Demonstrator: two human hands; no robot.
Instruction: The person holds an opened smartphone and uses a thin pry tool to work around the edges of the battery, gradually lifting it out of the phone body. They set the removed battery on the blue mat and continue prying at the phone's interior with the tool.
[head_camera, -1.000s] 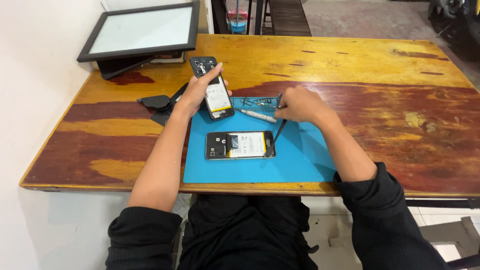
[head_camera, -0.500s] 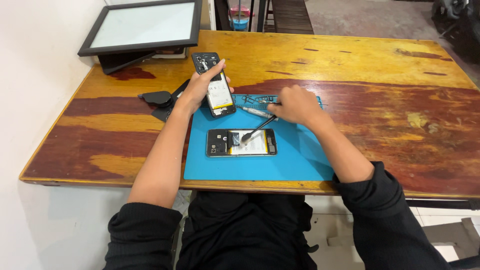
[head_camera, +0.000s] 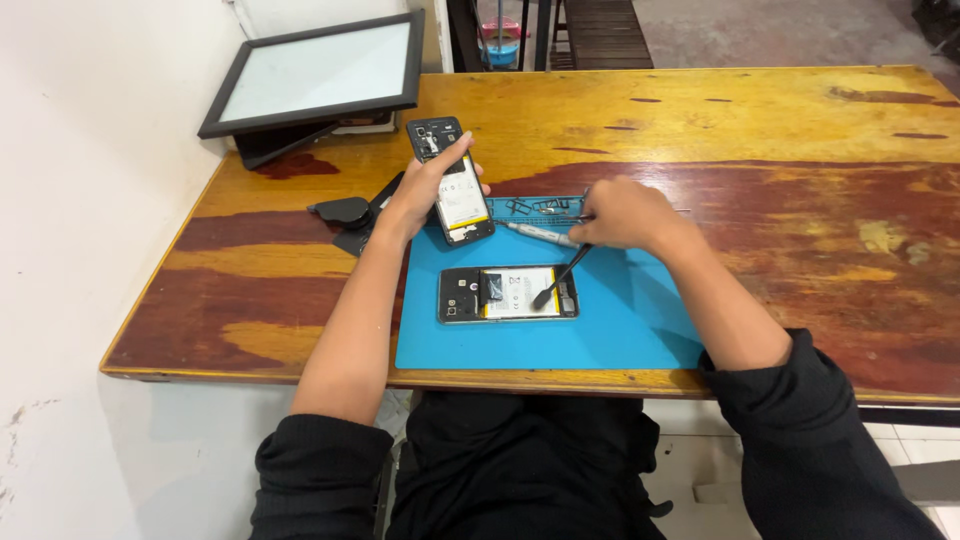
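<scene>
Closest to me are my black sleeves (head_camera: 810, 440), pushed up so that both forearms are bare, and my lap in dark clothes below the table edge. The wooden table (head_camera: 760, 120) has a worn top with yellow and dark red patches, and it stands against a white wall (head_camera: 90, 130) on my left side. On the near part of the table lies a blue work mat (head_camera: 620, 335). In the middle of the mat lies an opened phone (head_camera: 508, 294), flat, with its inside parts and a pale battery showing. My right hand (head_camera: 625, 213) is above the far edge of the mat, closed around a thin dark tool (head_camera: 560, 277), which slants down toward me so that its tip touches the right part of the opened phone. Just beside this hand a silver screwdriver (head_camera: 540, 234) lies on the mat. My left hand (head_camera: 430, 190) is stretched forward and grips a second opened phone (head_camera: 452, 180), holding it tilted at the far left corner of the mat. To the left of it lie some black parts (head_camera: 345, 212) on the wood. Further away a black framed panel (head_camera: 315, 72) leans near the wall, and behind the table I see a grey floor (head_camera: 780, 30).
</scene>
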